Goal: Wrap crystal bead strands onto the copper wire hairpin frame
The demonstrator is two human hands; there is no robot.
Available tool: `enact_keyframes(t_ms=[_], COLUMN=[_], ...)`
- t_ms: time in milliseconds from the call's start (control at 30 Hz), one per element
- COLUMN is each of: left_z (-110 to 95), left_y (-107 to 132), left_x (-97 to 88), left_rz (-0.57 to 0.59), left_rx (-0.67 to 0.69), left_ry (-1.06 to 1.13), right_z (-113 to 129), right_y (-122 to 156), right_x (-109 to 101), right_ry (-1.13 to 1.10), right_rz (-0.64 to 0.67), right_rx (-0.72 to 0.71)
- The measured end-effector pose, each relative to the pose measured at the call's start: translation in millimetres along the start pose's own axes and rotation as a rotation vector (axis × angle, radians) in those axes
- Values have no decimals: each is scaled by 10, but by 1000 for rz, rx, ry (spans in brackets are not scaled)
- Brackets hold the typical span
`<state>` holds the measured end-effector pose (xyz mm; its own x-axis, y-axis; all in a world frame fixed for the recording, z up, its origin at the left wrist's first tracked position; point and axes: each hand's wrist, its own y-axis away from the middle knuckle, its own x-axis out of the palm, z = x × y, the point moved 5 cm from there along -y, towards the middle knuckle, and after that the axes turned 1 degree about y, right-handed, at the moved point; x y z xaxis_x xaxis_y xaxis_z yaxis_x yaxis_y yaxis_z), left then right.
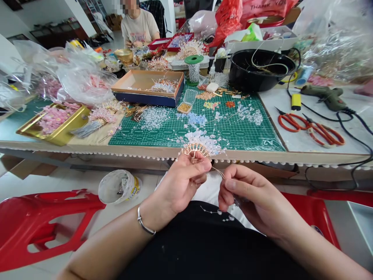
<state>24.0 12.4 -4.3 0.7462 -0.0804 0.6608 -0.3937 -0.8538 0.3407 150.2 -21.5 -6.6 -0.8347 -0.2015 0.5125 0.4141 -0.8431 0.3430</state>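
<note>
My left hand (186, 177) is closed on a gold hair comb (196, 148), its teeth pointing down past my fingers. White and pale blue petals with clear beads (201, 139) fan out along the comb's far side. Just to the right, my right hand (243, 190) pinches thin wire (219, 171) that runs across from the comb. Below my right fingers hangs a beaded spray (229, 216) with clear beads, over my dark clothing. Behind the comb, on a green cutting mat (163, 138), lie blue petals (196, 118) and a heap of clear beads (153, 118).
Pink flowers fill a gold tin (55, 134) at left. A blue-sided box (145, 99), a wire spool (194, 70) and a black basin (259, 72) stand behind. Red-handled pliers (311, 128) and a glue gun (326, 95) lie right. Opposite sits a person (140, 27).
</note>
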Motion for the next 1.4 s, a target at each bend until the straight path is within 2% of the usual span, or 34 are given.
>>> enact_keyframes(t_ms=[167,233,367,433,567,667,900,1000,1100,1267,1333,1400], left_z=[1,-47,-155,-167,-132,-118,-132,-203,-358,-497,-452,-353], left_y=[-97,-118,-118,-116,-134,-151,-154,-135,-116,-155,-182,-192], left_x=[26,39,26,24,35,49,80,83,40,-133,-197,-209], left_rz=[67,101,97,94,90,129,184,146,93,-2,-45,-66], left_rx=[-12,17,84,89,66,55,68,111,203,277,278,256], left_ry=[-22,-18,-8,-10,-15,-53,-68,-124,-171,-77,-1,44], right_z=[-79,-78,-17,-10,-35,-73,-88,-73,-43,115,185,243], right_y=[21,23,2,-10,-25,-10,29,46,74,137,159,160], right_x=[141,134,45,33,91,141,161,160,117,-38,-88,-138], right_ry=[-152,-148,-104,-73,-29,-7,60,165,231,319,410,516], right_rz=[276,270,126,111,213,288,305,335,339,253,215,119], right_rx=[188,182,69,73,138,195,197,198,217,95,-3,-103])
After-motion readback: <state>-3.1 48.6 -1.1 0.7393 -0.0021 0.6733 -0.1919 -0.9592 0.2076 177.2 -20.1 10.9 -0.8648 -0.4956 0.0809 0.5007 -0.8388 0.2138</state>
